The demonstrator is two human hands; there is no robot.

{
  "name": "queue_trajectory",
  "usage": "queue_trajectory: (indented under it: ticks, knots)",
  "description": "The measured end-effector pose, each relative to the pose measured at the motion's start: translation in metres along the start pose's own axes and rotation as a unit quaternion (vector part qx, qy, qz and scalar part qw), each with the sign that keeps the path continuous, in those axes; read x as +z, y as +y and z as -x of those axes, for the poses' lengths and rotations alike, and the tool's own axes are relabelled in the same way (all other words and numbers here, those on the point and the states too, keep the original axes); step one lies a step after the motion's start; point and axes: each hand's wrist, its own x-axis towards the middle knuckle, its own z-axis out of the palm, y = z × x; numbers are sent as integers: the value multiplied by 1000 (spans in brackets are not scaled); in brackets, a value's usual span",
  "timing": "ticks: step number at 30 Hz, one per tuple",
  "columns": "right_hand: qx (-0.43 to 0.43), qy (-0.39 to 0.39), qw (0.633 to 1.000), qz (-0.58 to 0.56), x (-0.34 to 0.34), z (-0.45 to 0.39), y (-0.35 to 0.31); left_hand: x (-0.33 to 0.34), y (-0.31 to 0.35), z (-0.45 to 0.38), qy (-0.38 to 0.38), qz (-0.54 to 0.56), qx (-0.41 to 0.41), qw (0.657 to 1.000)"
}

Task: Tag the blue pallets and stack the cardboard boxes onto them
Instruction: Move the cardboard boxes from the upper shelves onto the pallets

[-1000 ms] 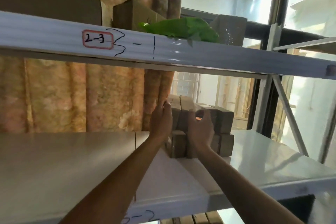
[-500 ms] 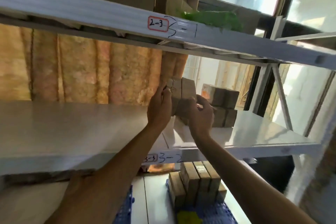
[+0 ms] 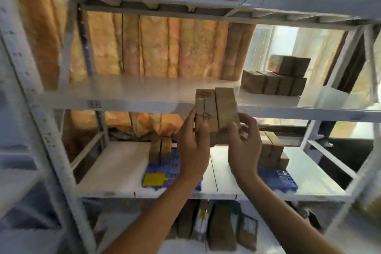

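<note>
motion-blurred, window-lit (edges warped)

Middle shelf [image 3: 127, 88]: wide and bare on the left; a pile of boxes [image 3: 274, 80] fills the right end
Lower shelf [image 3: 115, 169]: bare on the left and between the two blue pallets [image 3: 165, 171]
Left pallet: two boxes [image 3: 160, 148] stand at the back, the front is free
In the way: both hands [image 3: 192, 146] holding boxes [image 3: 216, 109] block the middle

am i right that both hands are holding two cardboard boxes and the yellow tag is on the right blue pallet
Not quite. The head view shows the yellow tag on the left blue pallet, not the right blue pallet. Both the left hand and right hand do hold the two cardboard boxes.
</note>
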Motion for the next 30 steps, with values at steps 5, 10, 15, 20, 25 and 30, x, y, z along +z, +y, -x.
queue_trajectory:
  ticks: [5,10,15,20,25,30]
  knots:
    - [54,-48,997,2,5,94,26,-52,-41,78,25,-48,-14,998]
    - [155,-66,985,34,34,123,82,-73,-107,93,24,-125,-100,987]
    - [234,-97,965,70,79,111,150,-76,-194,75,-28,-138,-209,968]
    - [286,-91,947,113,128,93,224,-70,-272,45,-75,-149,-281,945]
    - [340,-74,927,140,164,71,282,-59,-329,9,-126,-137,-312,932]
    - [364,-78,917,142,185,47,326,-45,-377,-26,-179,-139,-344,911]
